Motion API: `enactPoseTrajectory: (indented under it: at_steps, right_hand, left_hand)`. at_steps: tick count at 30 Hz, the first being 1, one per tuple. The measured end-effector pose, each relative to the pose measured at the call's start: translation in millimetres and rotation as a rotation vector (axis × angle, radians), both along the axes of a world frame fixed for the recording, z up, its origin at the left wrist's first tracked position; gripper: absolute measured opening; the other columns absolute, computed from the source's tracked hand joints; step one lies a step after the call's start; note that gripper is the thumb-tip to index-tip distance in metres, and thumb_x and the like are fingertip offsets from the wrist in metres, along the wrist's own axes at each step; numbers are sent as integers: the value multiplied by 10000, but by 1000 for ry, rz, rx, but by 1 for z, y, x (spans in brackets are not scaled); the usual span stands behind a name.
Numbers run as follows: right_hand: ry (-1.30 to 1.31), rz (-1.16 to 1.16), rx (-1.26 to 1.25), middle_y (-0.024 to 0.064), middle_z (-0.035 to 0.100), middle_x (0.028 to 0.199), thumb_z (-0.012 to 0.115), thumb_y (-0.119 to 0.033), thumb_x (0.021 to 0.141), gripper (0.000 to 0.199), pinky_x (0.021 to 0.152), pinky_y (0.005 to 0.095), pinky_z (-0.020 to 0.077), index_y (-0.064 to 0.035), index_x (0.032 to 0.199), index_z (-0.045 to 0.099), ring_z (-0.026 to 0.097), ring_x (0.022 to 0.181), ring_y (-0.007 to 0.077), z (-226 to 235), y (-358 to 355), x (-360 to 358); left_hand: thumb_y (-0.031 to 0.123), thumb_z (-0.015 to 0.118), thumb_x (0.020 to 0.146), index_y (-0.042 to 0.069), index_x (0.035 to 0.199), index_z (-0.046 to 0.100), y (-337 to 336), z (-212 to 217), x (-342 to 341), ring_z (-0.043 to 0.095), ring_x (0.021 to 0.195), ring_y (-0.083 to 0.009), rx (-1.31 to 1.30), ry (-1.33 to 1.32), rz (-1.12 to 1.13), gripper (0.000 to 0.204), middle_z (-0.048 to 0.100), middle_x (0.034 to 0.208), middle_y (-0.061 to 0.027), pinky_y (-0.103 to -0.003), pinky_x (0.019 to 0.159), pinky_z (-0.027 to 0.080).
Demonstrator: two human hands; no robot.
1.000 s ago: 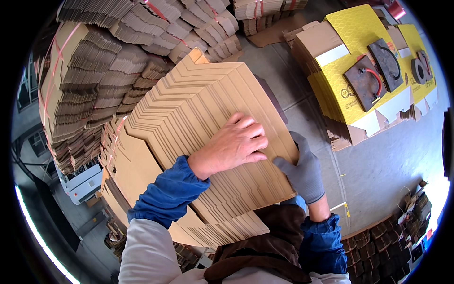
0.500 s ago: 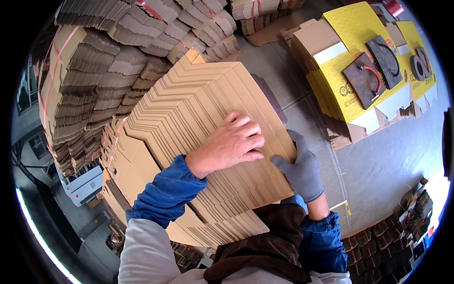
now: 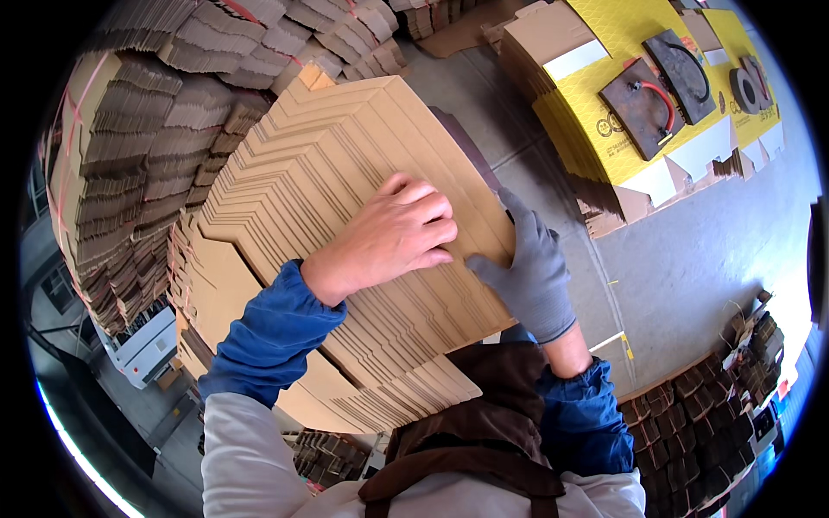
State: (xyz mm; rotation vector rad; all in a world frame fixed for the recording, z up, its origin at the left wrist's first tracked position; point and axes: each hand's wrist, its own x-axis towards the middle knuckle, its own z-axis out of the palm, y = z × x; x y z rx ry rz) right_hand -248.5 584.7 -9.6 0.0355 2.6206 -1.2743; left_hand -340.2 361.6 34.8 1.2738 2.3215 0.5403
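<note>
A fanned stack of flat brown cardboard sheets (image 3: 332,173) lies in front of me, its creased edges stepping toward the left. My left hand (image 3: 389,231), bare, rests on the stack with its fingers curled in. What its fingertips hold, if anything, is hidden beneath the hand. On the right side my right hand (image 3: 527,272), in a grey glove, is closed on the edge of the top cardboard sheet (image 3: 449,186). Its thumb lies on the upper face, and the other fingers are along the outer edge, partly out of sight.
Tall bundles of folded cardboard (image 3: 142,164), tied with pink string, crowd the left and far left. At the far right stands a yellow-topped cardboard stack (image 3: 604,95) bearing dark plates (image 3: 639,108) with curved handles. Darker bundles (image 3: 691,406) lie at the lower right.
The view has shifted, so the stack and surroundings sit slightly differently in the picture. Both hands keep nearly the same places on the cardboard; the right hand's fingers are a little more extended along the edge.
</note>
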Motion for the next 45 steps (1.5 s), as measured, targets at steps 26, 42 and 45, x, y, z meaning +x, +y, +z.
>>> enactPoseTrajectory:
  at_steps: [26,42,45]
  right_hand:
    - [-35,88,28,186,673,1189,890,-296,714,1021,1029,528,438,-46,1565,385,681,1029,360,3,-8,-6]
    - [-11,62,-103,210,668,1197,929,-223,666,1058,1003,491,472,-28,1557,393,608,1087,420,-6,-5,-7]
    - [-24,55,-110,214,665,1207,932,-218,666,1053,1001,487,480,-29,1555,399,602,1105,417,-5,-5,-8]
  left_hand:
    - [306,816,861,137,893,627,0,0,13,545,1032,-227,36,17,118,255,570,991,-1,-422,1017,396]
    - [318,812,874,135,875,628,-9,-5,17,549,1011,-217,69,-35,141,260,574,967,1,-411,1010,393]
    - [319,810,876,133,871,625,-11,-6,18,552,1010,-218,77,-33,144,262,574,962,1,-409,1013,392]
